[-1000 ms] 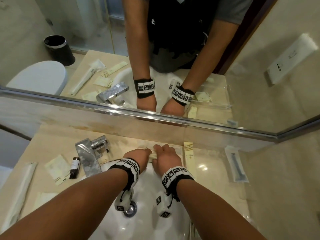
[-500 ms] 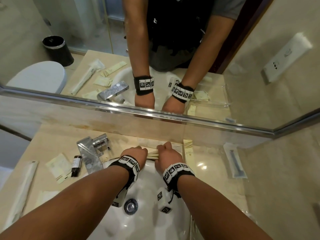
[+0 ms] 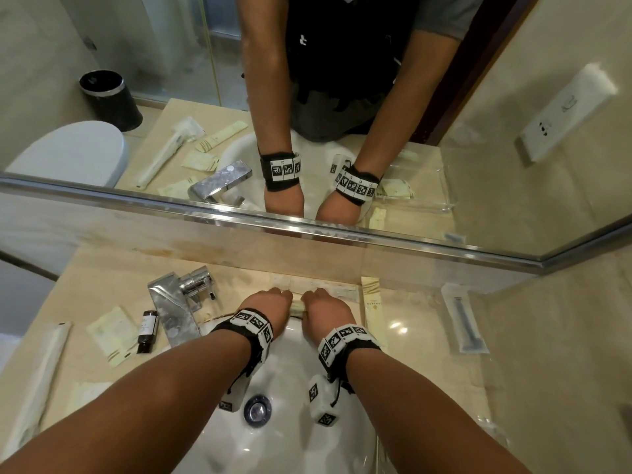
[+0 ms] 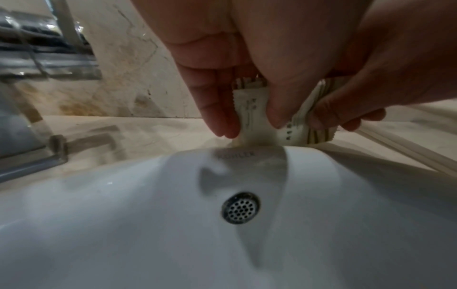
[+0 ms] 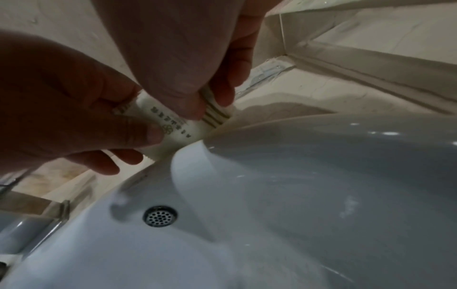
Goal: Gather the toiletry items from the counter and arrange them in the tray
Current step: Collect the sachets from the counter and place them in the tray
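My left hand point(image 3: 270, 306) and right hand point(image 3: 325, 307) meet at the back rim of the white sink point(image 3: 273, 439). Together they pinch a small bundle of cream sachets point(image 3: 297, 307) with gold stripes. In the left wrist view my left hand point(image 4: 249, 121) has thumb and fingers on the sachets point(image 4: 252, 109), which touch the sink rim. In the right wrist view my right hand point(image 5: 205, 101) pinches the sachets' point(image 5: 173, 125) striped end. A clear tray point(image 3: 441, 189) shows in the mirror at the right; its near corner point(image 3: 492, 429) is at lower right.
A long cream sachet point(image 3: 371, 302) and a wrapped razor point(image 3: 463, 319) lie right of the sink. On the left are the chrome faucet point(image 3: 174, 302), a small brown bottle point(image 3: 147, 331), a flat sachet point(image 3: 113, 331) and a long white wrapped stick point(image 3: 41, 374).
Both hands stay at the sink's back rim holding the sachets; they have barely moved. The head view has shifted slightly.
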The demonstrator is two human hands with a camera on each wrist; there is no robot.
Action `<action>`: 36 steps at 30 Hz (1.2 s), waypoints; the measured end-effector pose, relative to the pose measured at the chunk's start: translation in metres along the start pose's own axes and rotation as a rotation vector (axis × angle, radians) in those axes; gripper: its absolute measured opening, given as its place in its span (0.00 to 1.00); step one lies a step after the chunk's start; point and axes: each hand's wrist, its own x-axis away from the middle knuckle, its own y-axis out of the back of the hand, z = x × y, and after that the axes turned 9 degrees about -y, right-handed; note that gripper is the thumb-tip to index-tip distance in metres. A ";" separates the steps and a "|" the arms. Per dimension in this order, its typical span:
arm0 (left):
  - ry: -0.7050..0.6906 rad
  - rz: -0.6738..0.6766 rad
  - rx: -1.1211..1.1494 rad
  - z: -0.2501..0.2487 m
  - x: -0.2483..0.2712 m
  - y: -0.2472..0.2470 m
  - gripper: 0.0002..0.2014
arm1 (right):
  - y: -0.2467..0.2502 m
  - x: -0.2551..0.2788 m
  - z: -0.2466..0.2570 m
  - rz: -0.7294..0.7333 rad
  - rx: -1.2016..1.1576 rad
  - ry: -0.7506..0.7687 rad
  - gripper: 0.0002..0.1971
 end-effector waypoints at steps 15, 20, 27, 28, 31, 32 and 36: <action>0.012 0.022 0.050 0.008 0.004 -0.004 0.18 | -0.006 0.003 -0.001 -0.014 -0.063 0.004 0.18; 0.036 -0.049 0.257 0.016 0.018 0.002 0.11 | 0.011 0.014 0.000 -0.074 -0.296 0.022 0.10; -0.075 -0.077 0.363 0.010 0.059 0.021 0.11 | 0.031 0.061 -0.011 -0.031 -0.649 -0.069 0.11; -0.070 -0.091 0.393 0.005 0.065 0.021 0.10 | 0.031 0.068 -0.012 -0.041 -0.697 -0.093 0.14; -0.032 -0.160 0.587 -0.011 0.081 0.023 0.04 | 0.033 0.090 -0.012 -0.085 -0.783 -0.104 0.20; -0.029 -0.189 0.662 -0.018 0.086 0.023 0.03 | 0.034 0.097 -0.011 -0.095 -0.804 -0.096 0.19; -0.066 -0.217 0.733 -0.048 0.105 0.028 0.04 | 0.042 0.127 -0.023 -0.112 -0.838 -0.071 0.18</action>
